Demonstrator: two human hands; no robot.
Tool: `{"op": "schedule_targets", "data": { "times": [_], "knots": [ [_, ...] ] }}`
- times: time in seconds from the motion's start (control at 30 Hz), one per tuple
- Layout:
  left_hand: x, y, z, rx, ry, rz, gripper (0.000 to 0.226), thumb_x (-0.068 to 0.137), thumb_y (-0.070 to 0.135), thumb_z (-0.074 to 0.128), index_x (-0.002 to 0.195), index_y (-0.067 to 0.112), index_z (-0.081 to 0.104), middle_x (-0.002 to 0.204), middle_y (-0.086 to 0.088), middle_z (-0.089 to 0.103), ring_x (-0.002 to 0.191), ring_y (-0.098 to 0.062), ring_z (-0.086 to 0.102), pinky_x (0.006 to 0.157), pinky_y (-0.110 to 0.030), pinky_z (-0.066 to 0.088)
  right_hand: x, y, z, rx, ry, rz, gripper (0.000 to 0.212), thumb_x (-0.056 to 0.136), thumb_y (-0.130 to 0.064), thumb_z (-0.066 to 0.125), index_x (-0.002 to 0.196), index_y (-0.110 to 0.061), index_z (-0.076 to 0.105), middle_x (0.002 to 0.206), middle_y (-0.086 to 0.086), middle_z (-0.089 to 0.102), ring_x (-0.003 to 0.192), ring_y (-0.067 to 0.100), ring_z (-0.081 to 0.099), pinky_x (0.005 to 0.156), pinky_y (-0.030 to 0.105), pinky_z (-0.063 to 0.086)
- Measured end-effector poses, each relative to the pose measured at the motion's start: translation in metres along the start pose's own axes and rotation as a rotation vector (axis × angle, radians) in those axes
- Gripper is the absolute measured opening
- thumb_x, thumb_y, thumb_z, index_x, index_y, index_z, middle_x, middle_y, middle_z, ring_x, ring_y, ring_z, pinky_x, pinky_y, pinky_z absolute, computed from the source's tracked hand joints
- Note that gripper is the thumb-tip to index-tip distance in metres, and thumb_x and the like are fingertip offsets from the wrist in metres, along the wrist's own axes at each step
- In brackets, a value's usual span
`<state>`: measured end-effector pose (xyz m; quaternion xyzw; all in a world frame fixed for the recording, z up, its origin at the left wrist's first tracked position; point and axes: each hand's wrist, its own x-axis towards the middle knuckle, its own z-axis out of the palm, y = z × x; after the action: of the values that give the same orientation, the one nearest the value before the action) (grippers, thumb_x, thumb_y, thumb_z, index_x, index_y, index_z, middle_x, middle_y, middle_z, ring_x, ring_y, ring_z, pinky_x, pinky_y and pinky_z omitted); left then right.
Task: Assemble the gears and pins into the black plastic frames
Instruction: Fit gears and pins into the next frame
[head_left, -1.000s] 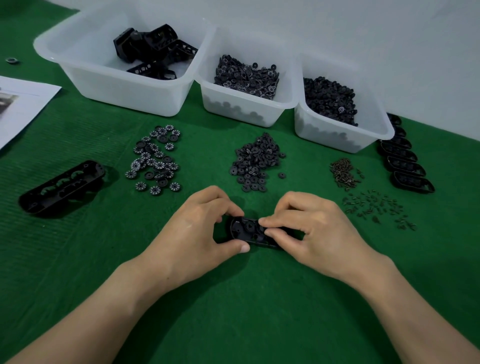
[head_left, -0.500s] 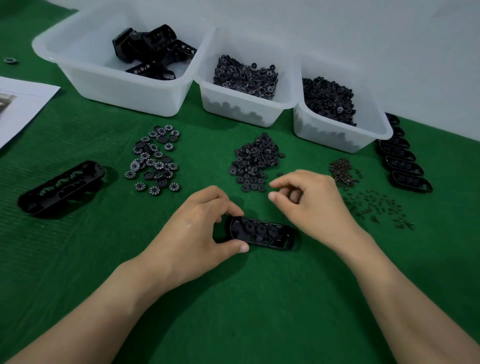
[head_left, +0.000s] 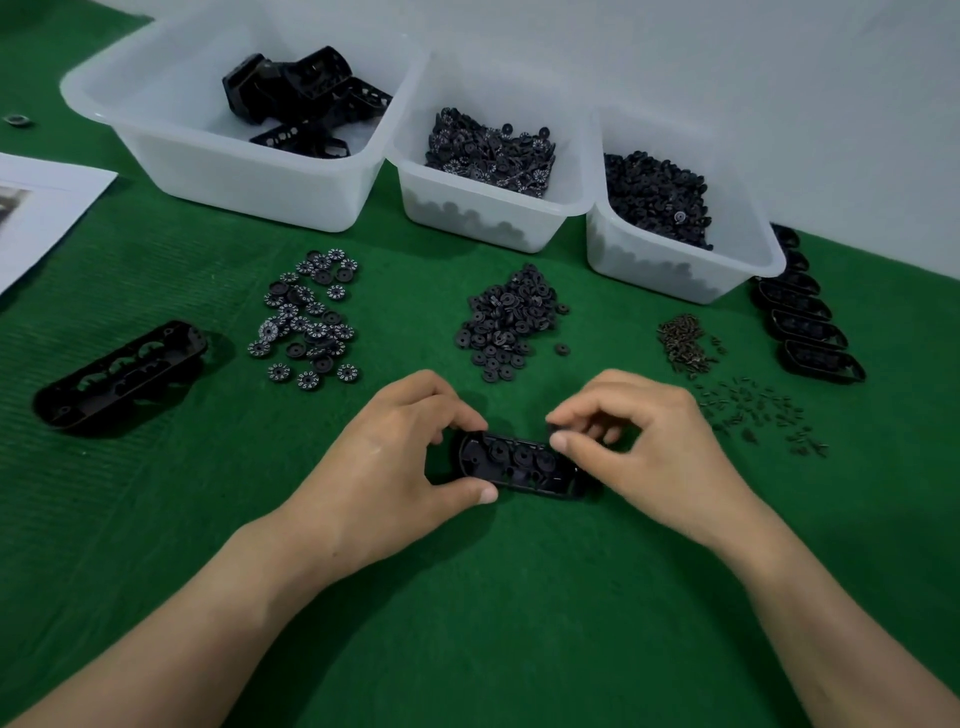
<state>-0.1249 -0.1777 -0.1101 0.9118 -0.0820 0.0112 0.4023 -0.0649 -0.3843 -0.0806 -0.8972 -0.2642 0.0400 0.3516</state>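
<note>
Centre of frame: left hand (head_left: 395, 467) pinches frame (head_left: 519, 465) steady; right hand (head_left: 654, 447) pinches small gear (head_left: 558, 431) over its right end. Next, prob.: seat gear w/ light press.

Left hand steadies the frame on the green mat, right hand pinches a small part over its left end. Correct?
Not quite. In the head view the right hand pinches the small part over the frame's right end, not its left. The left hand does steady the frame on the green mat.
</note>
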Motion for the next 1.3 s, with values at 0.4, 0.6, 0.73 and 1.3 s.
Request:
{"op": "schedule_targets", "data": {
  "times": [0.4,0.6,0.73,1.3],
  "knots": [
    [0.0,0.001,0.0,0.006,0.013,0.001,0.038,0.065,0.043,0.072,0.098,0.031,0.06,0.095,0.02,0.047,0.086,0.005,0.045,0.073,-0.005,0.036,-0.016,-0.003,0.001,-0.212,-0.006,-0.202,0.013,0.076,-0.017,0.074,0.089,-0.019,0.075,0.08,-0.006,0.063,0.07,0.011,0.06,0.06,0.037,0.052],
    [0.0,0.0,0.0,-0.005,0.015,-0.001,0.038,0.065,0.043,0.073,0.099,0.032,0.06,0.096,0.021,0.047,0.087,0.005,0.046,0.072,-0.006,0.038,-0.018,-0.004,0.002,-0.269,0.032,-0.26,0.012,0.076,-0.014,0.074,0.088,-0.014,0.075,0.078,-0.002,0.064,0.065,0.015,0.06,0.056,0.036,0.052],
    [-0.001,0.0,0.0,0.0,0.015,0.004,0.038,0.064,0.044,0.072,0.099,0.032,0.06,0.096,0.021,0.047,0.088,0.006,0.045,0.073,-0.005,0.037,-0.017,-0.006,0.002,-0.278,-0.011,-0.242,0.013,0.076,-0.014,0.074,0.089,-0.015,0.075,0.079,-0.002,0.063,0.065,0.015,0.059,0.056,0.037,0.052],
    [0.004,0.008,0.004,0.088,-0.005,0.018,0.041,0.066,0.046,0.07,0.104,0.033,0.061,0.096,0.02,0.048,0.085,0.004,0.045,0.069,-0.011,0.036,-0.052,0.021,-0.008,0.009,0.173,0.005,0.023,0.08,-0.001,0.064,0.086,-0.022,0.071,0.082,-0.015,0.062,0.078,0.007,0.059,0.066,0.015,0.046]
  ]
}}
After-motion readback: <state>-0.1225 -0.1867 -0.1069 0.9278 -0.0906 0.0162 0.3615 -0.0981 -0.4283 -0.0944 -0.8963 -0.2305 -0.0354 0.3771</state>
